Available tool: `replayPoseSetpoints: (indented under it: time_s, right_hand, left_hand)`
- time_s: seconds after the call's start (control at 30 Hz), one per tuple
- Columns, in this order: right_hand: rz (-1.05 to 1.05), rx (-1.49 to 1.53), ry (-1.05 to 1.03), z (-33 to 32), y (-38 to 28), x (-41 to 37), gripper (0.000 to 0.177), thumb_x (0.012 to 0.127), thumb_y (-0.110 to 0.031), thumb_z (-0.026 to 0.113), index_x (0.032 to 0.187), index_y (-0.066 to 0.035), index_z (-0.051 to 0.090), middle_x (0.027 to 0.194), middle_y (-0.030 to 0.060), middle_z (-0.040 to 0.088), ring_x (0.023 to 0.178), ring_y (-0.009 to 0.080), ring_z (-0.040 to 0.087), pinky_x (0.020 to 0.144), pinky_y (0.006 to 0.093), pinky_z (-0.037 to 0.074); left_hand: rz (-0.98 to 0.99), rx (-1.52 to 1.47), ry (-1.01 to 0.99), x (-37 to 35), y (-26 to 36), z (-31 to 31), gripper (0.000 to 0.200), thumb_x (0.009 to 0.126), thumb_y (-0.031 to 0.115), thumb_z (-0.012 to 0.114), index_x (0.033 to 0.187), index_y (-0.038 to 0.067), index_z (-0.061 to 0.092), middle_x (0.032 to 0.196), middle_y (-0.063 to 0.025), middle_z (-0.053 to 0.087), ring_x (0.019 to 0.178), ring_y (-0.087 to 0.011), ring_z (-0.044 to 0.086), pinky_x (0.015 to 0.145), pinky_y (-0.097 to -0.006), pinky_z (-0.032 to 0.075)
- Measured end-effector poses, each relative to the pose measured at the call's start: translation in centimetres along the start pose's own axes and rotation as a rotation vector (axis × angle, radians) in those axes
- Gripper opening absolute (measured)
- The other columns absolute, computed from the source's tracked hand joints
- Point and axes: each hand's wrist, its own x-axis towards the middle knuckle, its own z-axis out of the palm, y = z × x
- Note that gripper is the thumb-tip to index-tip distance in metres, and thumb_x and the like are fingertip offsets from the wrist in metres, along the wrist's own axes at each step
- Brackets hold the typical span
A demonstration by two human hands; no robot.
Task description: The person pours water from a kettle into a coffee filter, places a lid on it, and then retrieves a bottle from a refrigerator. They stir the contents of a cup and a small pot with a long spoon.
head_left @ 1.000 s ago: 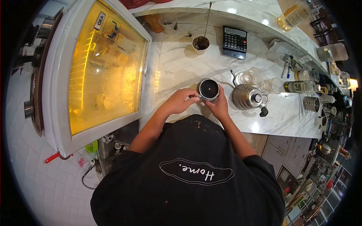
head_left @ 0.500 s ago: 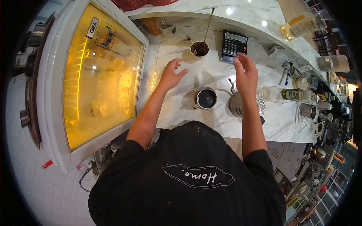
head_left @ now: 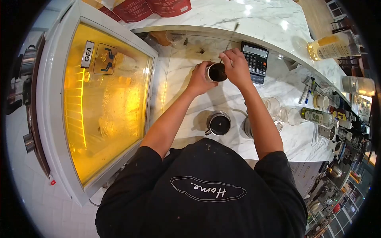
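left hand: fingers wrapped round the side of the cup, gripping it | right hand: pinched closed on the long spoon, whose handle rises from the cup | cup: dark contents, far side of the marble counter, just beside the calculator, well beyond the steel pitcher

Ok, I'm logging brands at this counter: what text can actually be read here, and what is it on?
"GEA": white label on the yellow-lit cabinet.
Sticker beside it: a pictogram, no words.
"Home.": black shirt, upside down in this view.
Calculator, red booklet, bottle label: print too small to read.
Cup in the left hand, spoon in the right hand: no text shows.
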Motion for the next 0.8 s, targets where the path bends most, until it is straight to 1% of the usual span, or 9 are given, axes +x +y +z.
replayPoseSetpoints:
  time_s: [0.03,0.13,0.23,0.33,0.43,0.57,0.67,0.7,0.8]
  right_hand:
    - [-0.038,0.005,-0.017,-0.6,-0.3,-0.5,0.025,0.101,-0.020,0.060,0.095,0.002,0.071,0.094,0.0161,0.070,0.087,0.0314,0.066,0.080,0.0388,0.051]
    - [0.154,0.279,-0.084,-3.2,-2.8,-3.2,0.022,0.101,-0.017,0.061,0.097,0.000,0.073,0.090,0.0146,0.073,0.078,0.0279,0.070,0.072,0.0372,0.053]
    - [0.055,0.399,0.022,-5.8,-6.4,-6.7,0.023,0.103,-0.014,0.057,0.095,0.001,0.072,0.081,0.0109,0.072,0.069,0.0211,0.067,0.067,0.0332,0.051]
    - [0.075,0.346,0.003,-9.7,-10.7,-10.2,0.024,0.104,-0.010,0.054,0.091,0.004,0.069,0.083,0.0105,0.072,0.070,0.0217,0.067,0.070,0.0322,0.051]
    - [-0.227,0.518,0.126,-10.7,-12.8,-12.4,0.025,0.104,-0.009,0.051,0.090,0.004,0.068,0.083,0.0115,0.072,0.072,0.0237,0.066,0.077,0.0351,0.051]
    - [-0.337,0.532,0.234,-11.8,-15.0,-15.1,0.023,0.106,-0.010,0.049,0.094,0.002,0.065,0.080,0.0125,0.071,0.080,0.0245,0.069,0.088,0.0443,0.050]
    - [-0.364,0.436,0.229,-12.3,-15.8,-17.3,0.029,0.111,-0.020,0.044,0.100,0.001,0.061,0.085,0.0173,0.072,0.077,0.0251,0.070,0.098,0.0499,0.047]
    - [-0.352,0.427,0.216,-12.5,-16.0,-17.9,0.028,0.111,-0.020,0.045,0.100,0.001,0.062,0.086,0.0176,0.072,0.080,0.0249,0.071,0.100,0.0503,0.047]
    - [-0.338,0.478,0.275,-12.3,-16.8,-19.4,0.024,0.106,-0.012,0.051,0.093,0.003,0.066,0.079,0.0135,0.071,0.078,0.0256,0.069,0.086,0.0434,0.051]
  left_hand:
    - [0.023,-0.052,0.015,-0.6,0.1,-0.3,0.081,0.061,0.015,0.090,0.131,0.008,0.051,0.128,-0.0160,0.061,0.124,-0.0347,0.056,0.106,-0.0432,0.046]
    - [0.055,-0.316,0.028,-2.8,1.4,-1.6,0.079,0.060,0.008,0.090,0.127,0.007,0.048,0.126,-0.0148,0.061,0.119,-0.0308,0.060,0.103,-0.0396,0.049]
    - [0.119,-0.502,0.045,-6.0,4.4,-3.8,0.079,0.060,0.003,0.088,0.125,0.007,0.043,0.125,-0.0134,0.061,0.117,-0.0264,0.062,0.101,-0.0365,0.050]
    - [0.197,-0.611,0.031,-9.8,8.0,-5.8,0.082,0.061,0.000,0.088,0.126,0.008,0.039,0.127,-0.0136,0.060,0.119,-0.0241,0.061,0.103,-0.0368,0.049]
    - [0.311,-0.656,0.015,-12.6,10.4,-6.4,0.088,0.061,0.003,0.091,0.132,0.007,0.039,0.128,-0.0120,0.059,0.119,-0.0224,0.062,0.102,-0.0357,0.050]
    - [0.392,-0.545,0.031,-15.2,12.5,-7.2,0.084,0.060,0.006,0.094,0.132,0.007,0.050,0.128,-0.0075,0.060,0.114,-0.0205,0.065,0.098,-0.0328,0.052]
    - [0.514,-0.426,-0.060,-16.3,13.1,-8.4,0.091,0.065,0.002,0.093,0.139,0.006,0.042,0.136,-0.0134,0.053,0.123,-0.0235,0.060,0.104,-0.0371,0.050]
    - [0.555,-0.469,-0.035,-16.7,13.3,-8.2,0.089,0.064,0.002,0.094,0.138,0.006,0.044,0.133,-0.0143,0.054,0.123,-0.0241,0.059,0.103,-0.0375,0.050]
    - [0.594,-0.515,-0.040,-17.8,13.7,-8.3,0.088,0.064,0.003,0.094,0.136,0.006,0.045,0.130,-0.0151,0.055,0.120,-0.0258,0.059,0.101,-0.0377,0.050]
